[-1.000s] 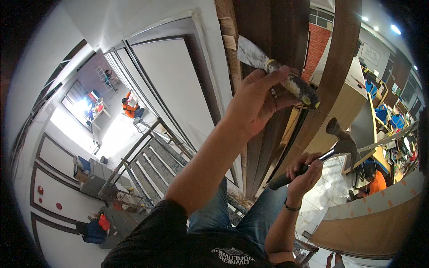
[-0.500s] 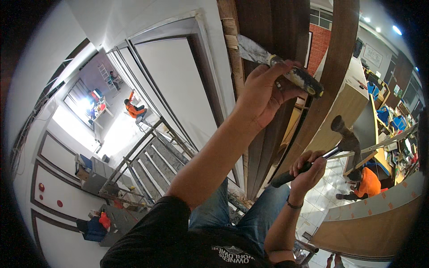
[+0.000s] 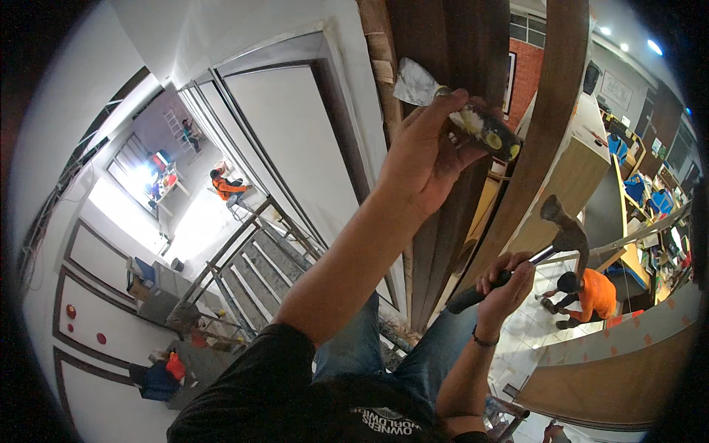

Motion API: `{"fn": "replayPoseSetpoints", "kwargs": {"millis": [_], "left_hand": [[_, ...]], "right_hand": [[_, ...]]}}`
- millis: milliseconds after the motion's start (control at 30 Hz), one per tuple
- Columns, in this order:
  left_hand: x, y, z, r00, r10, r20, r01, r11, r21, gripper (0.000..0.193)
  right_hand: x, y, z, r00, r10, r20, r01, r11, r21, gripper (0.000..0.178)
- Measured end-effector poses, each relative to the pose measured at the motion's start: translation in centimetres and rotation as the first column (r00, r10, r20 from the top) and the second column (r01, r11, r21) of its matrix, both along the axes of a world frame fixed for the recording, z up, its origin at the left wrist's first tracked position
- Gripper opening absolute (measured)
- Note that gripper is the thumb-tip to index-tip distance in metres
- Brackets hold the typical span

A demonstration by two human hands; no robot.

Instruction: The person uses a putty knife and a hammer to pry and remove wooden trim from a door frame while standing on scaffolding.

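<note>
My left hand (image 3: pixel 432 151) is wrapped round the worn, paint-stained handle of a putty knife (image 3: pixel 417 83). Its broad blade points up and left, in front of or against the edge where dark wood boards (image 3: pixel 480 44) meet a strip of raw wood (image 3: pixel 382 70); whether it touches cannot be made out. Lower and to the right, my right hand (image 3: pixel 508 288) grips a claw hammer (image 3: pixel 567 230) by its dark handle. The hammer's head points up and right, apart from the knife.
A metal scaffold (image 3: pixel 244 277) with a slatted platform stands at left, beside a white panel (image 3: pixel 295 133). One person in orange (image 3: pixel 594 295) crouches low at right, another (image 3: pixel 227 186) sits far left. A cluttered desk (image 3: pixel 650 244) and a brown post (image 3: pixel 543 140) lie to the right.
The putty knife has turned, so its blade shows broader, and my left hand has shifted slightly left. The hammer has moved a little. The person at right shows more fully.
</note>
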State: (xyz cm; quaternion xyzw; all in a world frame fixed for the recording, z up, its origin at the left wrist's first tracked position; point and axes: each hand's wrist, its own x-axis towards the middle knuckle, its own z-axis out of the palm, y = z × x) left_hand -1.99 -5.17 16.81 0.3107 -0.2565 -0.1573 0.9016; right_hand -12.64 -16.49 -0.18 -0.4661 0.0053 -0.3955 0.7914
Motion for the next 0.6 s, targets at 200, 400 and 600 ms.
{"fn": "replayPoseSetpoints", "kwargs": {"millis": [200,400,600], "left_hand": [[0.2,-0.2,0.1,0.997,-0.063,0.036,0.066,0.993,-0.101,0.021],[0.4,-0.6,-0.6,0.997,-0.071,-0.031,0.066,0.989,-0.129,0.021],[0.5,-0.6,-1.0,0.998,-0.068,-0.014,0.066,0.989,-0.136,0.022]], "right_hand": [[0.0,0.0,-0.2,0.999,-0.009,-0.035,0.010,1.000,0.015,0.041],[-0.3,-0.3,-0.9,0.999,-0.003,-0.053,0.002,1.000,-0.012,0.041],[-0.2,-0.2,-1.7,0.997,-0.023,-0.076,0.021,0.999,-0.034,0.039]]}}
